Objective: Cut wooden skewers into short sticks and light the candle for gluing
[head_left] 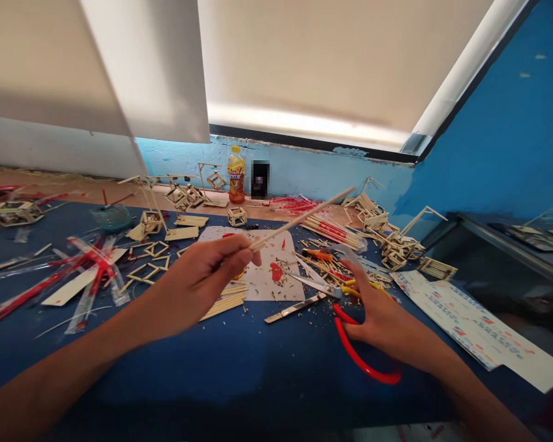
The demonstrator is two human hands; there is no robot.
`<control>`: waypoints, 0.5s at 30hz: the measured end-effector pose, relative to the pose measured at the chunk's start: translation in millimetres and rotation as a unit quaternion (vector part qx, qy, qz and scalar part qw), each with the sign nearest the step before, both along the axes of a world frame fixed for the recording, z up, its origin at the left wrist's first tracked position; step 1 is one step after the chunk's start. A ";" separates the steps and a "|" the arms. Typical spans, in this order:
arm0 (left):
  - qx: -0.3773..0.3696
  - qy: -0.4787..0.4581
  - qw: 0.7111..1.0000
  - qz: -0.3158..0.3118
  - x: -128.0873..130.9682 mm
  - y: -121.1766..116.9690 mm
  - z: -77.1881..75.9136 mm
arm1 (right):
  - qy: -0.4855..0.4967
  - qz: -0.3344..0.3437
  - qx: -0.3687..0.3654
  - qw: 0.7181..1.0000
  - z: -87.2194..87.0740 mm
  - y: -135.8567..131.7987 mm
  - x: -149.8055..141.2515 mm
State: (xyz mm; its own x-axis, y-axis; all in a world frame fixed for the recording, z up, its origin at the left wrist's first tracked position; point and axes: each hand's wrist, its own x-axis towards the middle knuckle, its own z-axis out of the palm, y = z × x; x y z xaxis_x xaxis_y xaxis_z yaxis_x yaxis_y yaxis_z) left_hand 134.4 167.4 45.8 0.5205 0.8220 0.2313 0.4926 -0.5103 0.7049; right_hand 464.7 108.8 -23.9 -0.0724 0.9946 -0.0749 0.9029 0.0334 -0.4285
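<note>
My left hand (207,270) is closed in a pinch on a long thin wooden stick (304,218) that slants up and to the right above the table. My right hand (378,307) rests on the blue table (258,362), its fingers over the handles of red-and-yellow scissors (357,347) whose blades (311,283) point left. Whether the fingers grip the handles is unclear. A utility knife blade (295,308) lies just left of the scissors. A white sheet with red marks (267,270) lies under the stick.
Small wooden stick frames and cubes (236,216) lie scattered about, with stick piles (391,242) at right. Red-and-clear wrappers (87,267) cover the left. An orange drink bottle (236,175) stands by the blue wall. A printed sheet (470,325) lies at right.
</note>
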 end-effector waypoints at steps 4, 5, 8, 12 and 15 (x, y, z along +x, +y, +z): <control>0.026 0.053 0.998 -0.025 4.4 0.7 -10.7 | -0.022 0.017 0.005 1.000 -1.1 3.8 1.8; 0.041 0.059 0.997 -0.030 4.6 0.1 -12.8 | -0.032 0.021 0.006 0.999 -2.5 4.3 3.2; 0.109 0.070 0.991 -0.033 4.6 -4.6 -18.7 | -0.049 0.031 0.002 0.998 -5.0 0.5 6.9; 0.251 0.091 0.963 -0.034 4.5 -13.8 -27.2 | -0.101 0.071 0.116 0.985 9.3 -29.2 5.5; 0.344 0.124 0.930 -0.014 6.7 -21.1 -31.4 | -0.067 0.187 0.192 0.961 34.5 -61.0 -6.6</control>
